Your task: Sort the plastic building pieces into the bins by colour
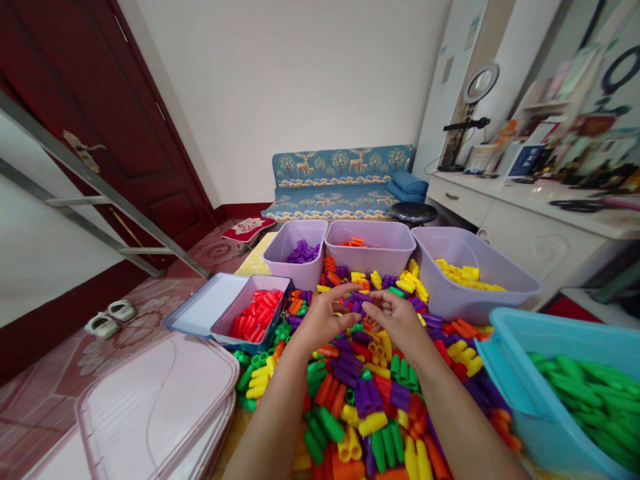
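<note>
My left hand and my right hand meet over the middle of a heap of colourful plastic tube pieces. Between their curled fingertips is a purple tube piece, with fingers of both hands closed on it. Ribbed or joined tubes in purple, green, yellow, orange and red lie in the heap below and around my wrists. Part of the purple piece is hidden by my fingers.
Lilac bins hold purple, orange and yellow pieces. A turquoise bin with green pieces stands right, a box of red pieces left. Pale lids lie front left, near a ladder. Behind is a sofa.
</note>
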Available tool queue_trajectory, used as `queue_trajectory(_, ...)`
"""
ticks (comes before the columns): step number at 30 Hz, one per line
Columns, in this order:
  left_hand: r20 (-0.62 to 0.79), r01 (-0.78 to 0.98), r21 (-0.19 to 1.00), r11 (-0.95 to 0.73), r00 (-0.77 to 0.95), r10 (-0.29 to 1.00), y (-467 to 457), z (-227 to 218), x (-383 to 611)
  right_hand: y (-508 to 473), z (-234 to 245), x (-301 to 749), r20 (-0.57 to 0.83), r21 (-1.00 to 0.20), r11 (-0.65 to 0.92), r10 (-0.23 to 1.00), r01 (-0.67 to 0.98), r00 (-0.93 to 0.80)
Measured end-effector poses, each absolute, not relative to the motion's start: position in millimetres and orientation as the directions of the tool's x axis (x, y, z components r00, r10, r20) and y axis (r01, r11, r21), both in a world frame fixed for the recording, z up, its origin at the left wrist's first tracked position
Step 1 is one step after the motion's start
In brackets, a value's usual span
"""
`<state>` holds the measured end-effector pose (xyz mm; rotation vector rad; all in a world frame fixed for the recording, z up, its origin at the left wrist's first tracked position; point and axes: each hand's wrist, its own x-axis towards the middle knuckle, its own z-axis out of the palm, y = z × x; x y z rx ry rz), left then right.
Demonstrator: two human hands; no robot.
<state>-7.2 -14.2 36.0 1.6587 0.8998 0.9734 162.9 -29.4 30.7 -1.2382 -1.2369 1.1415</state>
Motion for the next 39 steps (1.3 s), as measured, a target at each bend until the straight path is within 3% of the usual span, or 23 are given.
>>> queue_trajectory(4,0.167,0.121,0.964,-0.237,0.42,0.892,-13,34,-7,-30,32,162,-0.006,-0.999,-0.006,1.0,0.043,-0.004)
queue_trajectory(8,0.048,0.15,0.977,-0.151,0.534,0.844,-12,33,-12,-29,27,167,-0.024,-0.996,-0.018,0.998,0.086,-0.065)
queue_trajectory(14,-0.083,0.327,0.938,-0.111,0.525,0.847,-15,39,-26,-23,17,179,0.025,-0.972,0.016,0.999,0.233,0.034)
queue_trajectory(17,-0.14,0.317,0.947,-0.053,0.555,0.82,-15,45,-32,-21,17,183,0.028,-0.967,0.018,0.999,0.254,0.036)
queue_trajectory(19,-0.077,0.214,0.977,-0.028,0.468,0.88,-12,47,-35,-21,17,183,0.039,-0.968,0.031,0.999,0.248,0.027)
queue_trajectory(21,0.094,0.036,0.994,-0.106,0.255,0.962,-6,50,-37,-22,17,182,0.048,-0.97,0.044,0.999,0.24,0.015)
queue_trajectory(23,0.262,-0.117,0.959,-0.258,0.026,0.965,0,50,-40,-23,17,180,0.055,-0.969,0.053,0.999,0.241,-0.001)
queue_trajectory(26,0.371,-0.168,0.912,-0.374,-0.052,0.927,6,48,-43,-23,15,177,0.054,-0.965,0.059,0.998,0.256,-0.025)
queue_trajectory(29,0.363,-0.06,0.932,-0.358,0.087,0.928,7,42,-44,-20,10,178,0.087,-0.941,0.098,0.995,0.325,-0.048)
queue_trajectory(32,0.273,0.21,0.923,-0.322,0.23,0.934,5,34,-43,-18,4,183,0.147,-0.866,0.16,0.987,0.474,-0.065)
queue_trajectory(36,0.141,0.597,0.742,-0.306,0.308,0.941,2,24,-40,-20,0,188,0.059,-0.726,0.124,0.991,0.676,-0.118)
queue_trajectory(39,0.042,0.729,0.601,-0.327,0.38,0.924,-2,19,-37,-26,3,186,-0.014,-0.636,0.143,0.981,0.759,-0.196)
